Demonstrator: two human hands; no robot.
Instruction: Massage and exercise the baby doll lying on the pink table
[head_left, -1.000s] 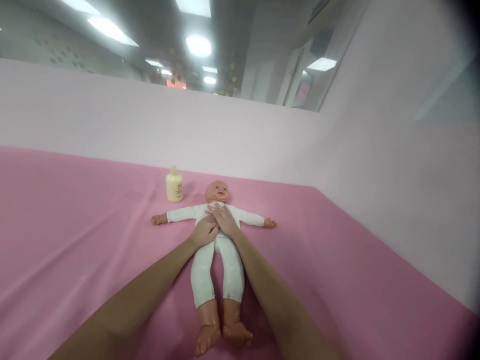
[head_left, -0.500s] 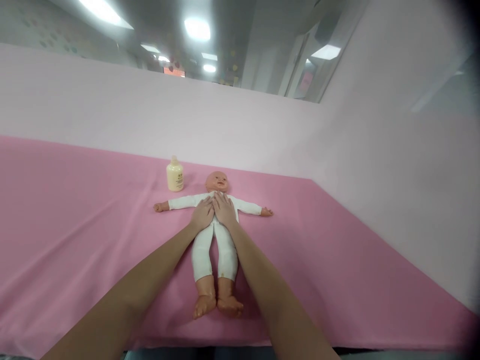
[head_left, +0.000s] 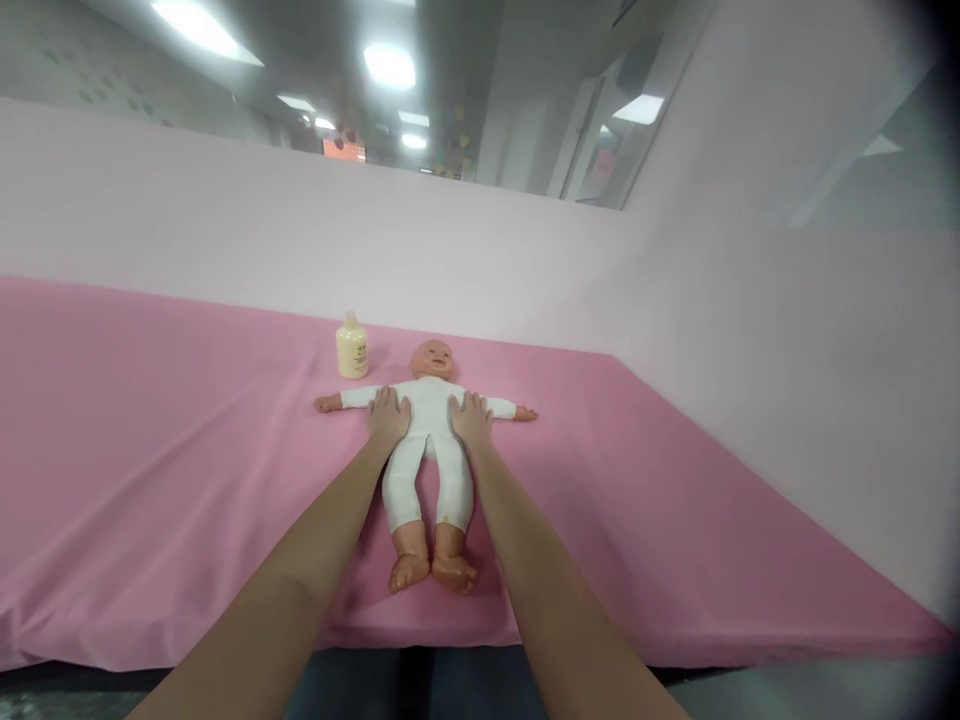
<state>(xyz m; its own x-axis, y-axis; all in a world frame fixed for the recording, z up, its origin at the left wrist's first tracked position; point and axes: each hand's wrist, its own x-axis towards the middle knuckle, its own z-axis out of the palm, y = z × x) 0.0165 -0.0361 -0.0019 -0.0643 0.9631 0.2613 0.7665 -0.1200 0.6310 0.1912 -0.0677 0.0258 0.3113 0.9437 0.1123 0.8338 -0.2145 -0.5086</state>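
Note:
On its back lies a baby doll (head_left: 430,407) in a white suit, head away from me and arms stretched out sideways. My left hand (head_left: 388,416) rests flat on the left side of its chest, near the shoulder, with the fingers extended. On the opposite side of the chest, by the other arm, my right hand (head_left: 471,417) lies with its fingers spread. Both hands hold nothing. The middle of the doll's chest shows between them.
A pale yellow bottle (head_left: 352,348) stands upright to the left of the doll's head. Pink cloth (head_left: 615,500) covers the table, its front edge close to me. A white padded wall (head_left: 420,240) rises behind, and another is at the right.
My hands have moved apart, from side by side at the middle of the doll's chest out to its two sides. The view has shifted slightly, showing more of the table's front edge.

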